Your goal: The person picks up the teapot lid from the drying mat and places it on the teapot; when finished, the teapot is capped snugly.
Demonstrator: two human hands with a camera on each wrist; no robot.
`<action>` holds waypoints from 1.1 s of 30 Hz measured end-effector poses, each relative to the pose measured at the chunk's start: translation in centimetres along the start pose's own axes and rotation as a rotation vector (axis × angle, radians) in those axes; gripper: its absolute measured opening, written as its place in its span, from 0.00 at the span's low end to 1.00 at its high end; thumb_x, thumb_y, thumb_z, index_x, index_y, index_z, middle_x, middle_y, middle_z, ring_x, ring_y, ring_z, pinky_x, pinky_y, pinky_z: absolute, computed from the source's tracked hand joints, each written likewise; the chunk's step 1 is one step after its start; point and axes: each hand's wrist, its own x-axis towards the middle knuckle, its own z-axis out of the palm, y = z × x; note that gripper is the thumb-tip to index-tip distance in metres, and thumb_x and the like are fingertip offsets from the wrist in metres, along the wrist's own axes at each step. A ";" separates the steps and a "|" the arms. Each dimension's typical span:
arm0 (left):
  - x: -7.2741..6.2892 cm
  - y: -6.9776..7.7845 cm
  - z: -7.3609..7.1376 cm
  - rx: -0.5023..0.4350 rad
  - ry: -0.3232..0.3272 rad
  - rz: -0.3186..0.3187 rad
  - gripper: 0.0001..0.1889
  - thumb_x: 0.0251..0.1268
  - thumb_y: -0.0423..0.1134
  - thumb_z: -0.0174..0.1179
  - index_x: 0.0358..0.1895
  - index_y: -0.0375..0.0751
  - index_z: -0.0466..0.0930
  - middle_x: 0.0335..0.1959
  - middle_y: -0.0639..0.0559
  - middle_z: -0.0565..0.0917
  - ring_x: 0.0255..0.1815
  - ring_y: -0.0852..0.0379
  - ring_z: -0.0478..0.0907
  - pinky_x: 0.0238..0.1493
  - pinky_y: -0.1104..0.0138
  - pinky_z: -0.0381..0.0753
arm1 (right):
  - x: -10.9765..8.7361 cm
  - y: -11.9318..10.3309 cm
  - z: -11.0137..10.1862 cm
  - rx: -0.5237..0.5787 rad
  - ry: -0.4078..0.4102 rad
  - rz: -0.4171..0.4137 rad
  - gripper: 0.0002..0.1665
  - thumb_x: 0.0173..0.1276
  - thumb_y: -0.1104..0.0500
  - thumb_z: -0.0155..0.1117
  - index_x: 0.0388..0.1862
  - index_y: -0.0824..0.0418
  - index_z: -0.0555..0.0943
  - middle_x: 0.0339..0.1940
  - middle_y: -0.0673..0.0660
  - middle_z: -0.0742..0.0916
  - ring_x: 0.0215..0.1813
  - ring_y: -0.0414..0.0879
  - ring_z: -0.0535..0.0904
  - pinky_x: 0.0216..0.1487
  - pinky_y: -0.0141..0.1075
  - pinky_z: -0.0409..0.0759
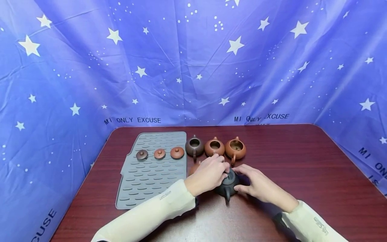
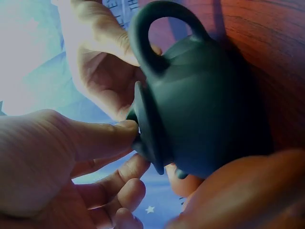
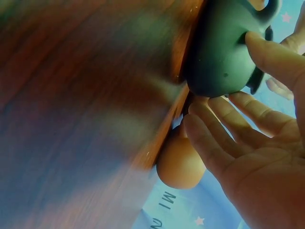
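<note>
A black teapot (image 1: 227, 188) stands on the table with its handle toward me. My left hand (image 1: 208, 174) pinches the knob of its black lid (image 2: 148, 129) between thumb and fingers. In the left wrist view the lid lies right at the pot's mouth. From the right, my right hand (image 1: 257, 183) holds the pot's body, thumb (image 3: 269, 52) on the near side and fingers on the far side. Partly hidden behind my left hand is an orange-brown teapot (image 1: 193, 168).
Behind stand three lidless teapots: a dark brown one (image 1: 190, 149) and two orange-brown ones (image 1: 210, 151) (image 1: 241, 153). On the grey mat (image 1: 145, 188) at left lie a dark brown lid (image 1: 142, 155) and two orange-brown lids (image 1: 159, 154) (image 1: 177, 153). A starry blue curtain (image 1: 181, 67) surrounds the table.
</note>
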 end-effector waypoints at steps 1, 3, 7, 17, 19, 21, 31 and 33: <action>0.0 0.0 0.1 0.001 -0.006 -0.004 0.05 0.59 0.47 0.66 0.35 0.53 0.83 0.33 0.59 0.76 0.37 0.59 0.71 0.38 0.70 0.71 | 0.1 0.0 0.0 0.000 -0.005 0.000 0.29 0.52 0.61 0.75 0.53 0.62 0.77 0.47 0.49 0.81 0.49 0.48 0.79 0.49 0.44 0.76; -0.1 -0.1 0.1 -0.012 -0.026 -0.021 0.05 0.58 0.47 0.65 0.35 0.53 0.83 0.34 0.59 0.77 0.37 0.59 0.71 0.38 0.70 0.71 | 0.2 0.0 0.0 -0.004 -0.016 -0.001 0.29 0.52 0.60 0.75 0.54 0.63 0.77 0.47 0.51 0.81 0.49 0.48 0.79 0.49 0.44 0.76; -1.0 -1.3 -1.1 -0.092 -0.019 -0.082 0.08 0.60 0.47 0.64 0.39 0.51 0.83 0.37 0.58 0.78 0.38 0.58 0.71 0.39 0.69 0.72 | 0.6 -0.1 -0.5 -0.015 -0.028 0.018 0.30 0.52 0.58 0.75 0.54 0.64 0.77 0.49 0.54 0.81 0.50 0.49 0.78 0.50 0.45 0.76; -7.6 -10.0 -5.3 -0.226 0.167 -0.343 0.07 0.57 0.38 0.65 0.40 0.45 0.82 0.36 0.55 0.78 0.39 0.56 0.73 0.40 0.62 0.74 | 5.7 -0.5 -2.3 -0.054 -0.067 0.029 0.31 0.55 0.54 0.74 0.57 0.64 0.76 0.51 0.56 0.81 0.50 0.49 0.76 0.49 0.44 0.74; -9.1 -12.0 -5.4 -0.226 0.167 -0.412 0.08 0.57 0.37 0.66 0.41 0.44 0.82 0.37 0.52 0.79 0.42 0.52 0.74 0.42 0.58 0.74 | 7.4 -0.6 -2.2 -0.070 -0.088 0.008 0.31 0.56 0.54 0.73 0.57 0.64 0.76 0.50 0.56 0.81 0.49 0.49 0.76 0.49 0.45 0.74; -10.5 -13.9 -5.3 -0.223 0.145 -0.481 0.10 0.57 0.36 0.66 0.43 0.42 0.82 0.39 0.49 0.80 0.44 0.49 0.75 0.43 0.56 0.75 | 9.2 -0.6 -2.0 -0.078 -0.114 0.002 0.30 0.56 0.54 0.73 0.57 0.64 0.76 0.50 0.57 0.81 0.49 0.50 0.76 0.49 0.46 0.73; -14.5 -19.3 -3.1 -0.221 -0.004 -0.647 0.15 0.57 0.35 0.66 0.47 0.36 0.80 0.40 0.41 0.80 0.44 0.42 0.75 0.45 0.50 0.73 | 15.6 -0.9 -0.7 -0.074 -0.270 0.078 0.33 0.59 0.56 0.71 0.61 0.68 0.72 0.57 0.60 0.79 0.59 0.53 0.73 0.60 0.44 0.69; -14.8 -19.8 -2.7 -0.223 -0.014 -0.664 0.15 0.57 0.35 0.66 0.48 0.36 0.80 0.40 0.41 0.80 0.44 0.42 0.76 0.45 0.50 0.73 | 16.4 -1.0 -0.4 -0.091 -0.284 0.088 0.33 0.59 0.56 0.71 0.61 0.68 0.73 0.56 0.61 0.79 0.59 0.54 0.73 0.60 0.44 0.69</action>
